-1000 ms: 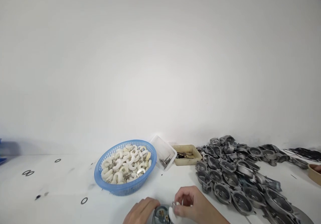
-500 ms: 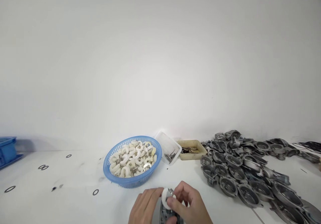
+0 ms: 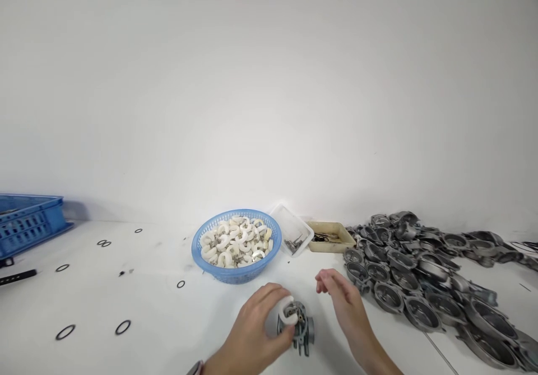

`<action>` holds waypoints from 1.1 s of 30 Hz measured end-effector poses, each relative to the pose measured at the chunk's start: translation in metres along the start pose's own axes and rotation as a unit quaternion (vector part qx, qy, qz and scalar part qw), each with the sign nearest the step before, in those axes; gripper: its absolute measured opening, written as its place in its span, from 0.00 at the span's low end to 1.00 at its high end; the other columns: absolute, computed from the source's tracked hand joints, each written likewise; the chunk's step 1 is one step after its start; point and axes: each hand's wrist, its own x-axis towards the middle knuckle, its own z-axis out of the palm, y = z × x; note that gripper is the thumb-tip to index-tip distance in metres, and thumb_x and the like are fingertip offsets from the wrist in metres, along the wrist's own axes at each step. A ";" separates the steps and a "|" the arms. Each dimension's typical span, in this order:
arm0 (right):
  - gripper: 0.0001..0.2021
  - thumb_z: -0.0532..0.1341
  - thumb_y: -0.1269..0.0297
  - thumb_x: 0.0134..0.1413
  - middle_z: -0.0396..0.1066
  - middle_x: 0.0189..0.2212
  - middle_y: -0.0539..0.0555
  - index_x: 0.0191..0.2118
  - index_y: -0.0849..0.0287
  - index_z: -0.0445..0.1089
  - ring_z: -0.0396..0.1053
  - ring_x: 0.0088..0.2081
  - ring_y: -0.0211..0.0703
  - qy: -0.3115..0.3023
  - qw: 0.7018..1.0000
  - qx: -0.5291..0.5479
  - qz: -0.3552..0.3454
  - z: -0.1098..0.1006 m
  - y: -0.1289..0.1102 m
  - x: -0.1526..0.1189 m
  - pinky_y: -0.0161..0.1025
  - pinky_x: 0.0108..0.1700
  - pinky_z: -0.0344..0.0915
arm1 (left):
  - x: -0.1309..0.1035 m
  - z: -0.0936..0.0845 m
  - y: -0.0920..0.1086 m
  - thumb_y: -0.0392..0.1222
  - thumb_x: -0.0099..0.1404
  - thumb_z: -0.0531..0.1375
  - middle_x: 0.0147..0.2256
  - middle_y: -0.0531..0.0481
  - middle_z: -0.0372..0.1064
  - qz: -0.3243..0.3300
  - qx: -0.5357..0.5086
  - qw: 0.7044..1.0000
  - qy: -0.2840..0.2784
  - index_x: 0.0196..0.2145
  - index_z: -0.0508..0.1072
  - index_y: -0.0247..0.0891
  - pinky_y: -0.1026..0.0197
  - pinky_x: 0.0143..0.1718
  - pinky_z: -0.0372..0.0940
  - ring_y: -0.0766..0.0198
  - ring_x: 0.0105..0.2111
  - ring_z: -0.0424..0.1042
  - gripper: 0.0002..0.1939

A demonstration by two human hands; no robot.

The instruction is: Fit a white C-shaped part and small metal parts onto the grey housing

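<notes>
Metal carburetor body [image 3: 297, 325] is sitting near the front edge of the desk [image 3: 105, 296], with a white curved float piece [image 3: 286, 309] lying on its top. The left hand [image 3: 252, 330] is closing around the body from its left side, fingers curling over the white piece and thumb pressing below, so the part is lying inside that grasp. The right hand [image 3: 342, 302] is hovering just right of the body, apart from it, fingers loosely spread and holding nothing.

Going left to right across the desk: a blue crate [image 3: 27, 221] is resting at the far left edge; black O-rings [image 3: 65, 332] are lying scattered over the left half; a blue basket [image 3: 235, 245] of white curved pieces is standing beyond the hands, toward the back edge; a clear tray [image 3: 291, 237] is leaning against it, just beside a tan tray [image 3: 330, 236]; a heap of grey metal bowls [image 3: 424, 274] is covering the right side out to the right edge.
</notes>
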 end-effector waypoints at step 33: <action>0.09 0.61 0.68 0.59 0.75 0.43 0.57 0.42 0.53 0.78 0.69 0.48 0.54 -0.128 0.743 -0.579 -0.311 0.031 0.032 0.110 0.46 0.48 0.61 | 0.000 0.021 -0.020 0.42 0.51 0.72 0.44 0.52 0.75 -0.115 -0.099 0.986 -0.073 0.47 0.75 0.46 0.60 0.47 0.66 0.54 0.43 0.74 0.24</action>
